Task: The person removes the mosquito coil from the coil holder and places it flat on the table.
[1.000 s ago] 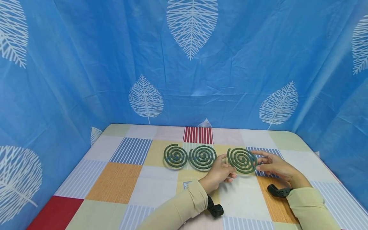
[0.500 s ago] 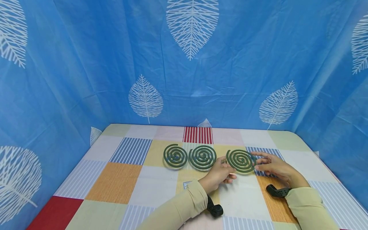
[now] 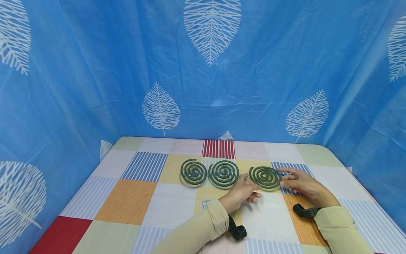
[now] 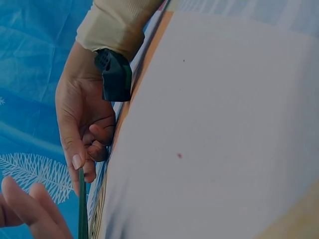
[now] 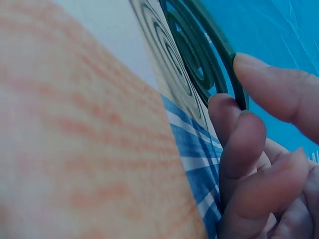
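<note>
A green mosquito coil (image 3: 265, 177) is held level just above the cloth, its shadow showing beneath it in the right wrist view. My right hand (image 3: 301, 182) pinches its right rim between thumb (image 5: 279, 89) and fingers. At the coil's near left side is my left hand (image 3: 242, 190), its fingers (image 4: 37, 211) loosely bent and not closed round the rim. Two more green coils lie to the left: a middle coil (image 3: 223, 173) close by my left fingertips, and a leftmost coil (image 3: 193, 172) beside it.
A patchwork cloth (image 3: 123, 201) covers the table, and blue curtains (image 3: 222, 116) with white leaf prints surround its back and sides. A small blue-and-white printed patch (image 3: 205, 203) shows beside the left sleeve. Black camera mounts (image 3: 237, 231) sit on both wrists.
The held coil has tipped from a slant to nearly flat and shifted slightly left. My right hand has moved a little left with it; the left hand and other coils stay in place.
</note>
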Demonstrator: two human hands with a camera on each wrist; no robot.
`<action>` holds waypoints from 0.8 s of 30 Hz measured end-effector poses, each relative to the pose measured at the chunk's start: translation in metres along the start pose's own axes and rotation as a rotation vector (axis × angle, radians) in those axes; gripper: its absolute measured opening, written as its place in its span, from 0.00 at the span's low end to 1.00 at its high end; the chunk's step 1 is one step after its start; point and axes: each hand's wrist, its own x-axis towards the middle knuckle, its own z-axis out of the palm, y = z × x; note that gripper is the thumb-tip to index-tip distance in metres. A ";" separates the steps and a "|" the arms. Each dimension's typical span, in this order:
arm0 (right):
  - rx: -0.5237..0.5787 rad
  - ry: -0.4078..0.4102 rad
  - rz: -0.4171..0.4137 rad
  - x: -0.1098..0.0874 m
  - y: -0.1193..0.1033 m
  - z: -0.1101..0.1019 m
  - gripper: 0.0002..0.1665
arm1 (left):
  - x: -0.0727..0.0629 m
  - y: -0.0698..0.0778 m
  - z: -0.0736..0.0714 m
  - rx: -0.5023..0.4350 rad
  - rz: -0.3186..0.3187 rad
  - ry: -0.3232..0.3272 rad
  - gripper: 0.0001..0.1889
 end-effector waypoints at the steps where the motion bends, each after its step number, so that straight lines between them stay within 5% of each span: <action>1: -0.006 0.008 0.004 0.000 0.000 0.001 0.49 | 0.000 0.000 0.000 0.001 -0.001 0.002 0.44; 16: -0.113 0.077 0.057 -0.001 -0.005 0.006 0.43 | -0.004 0.007 0.006 0.005 0.006 0.035 0.41; 24: -0.150 0.146 0.077 0.000 -0.007 0.005 0.37 | -0.012 0.014 0.007 0.087 0.101 0.009 0.37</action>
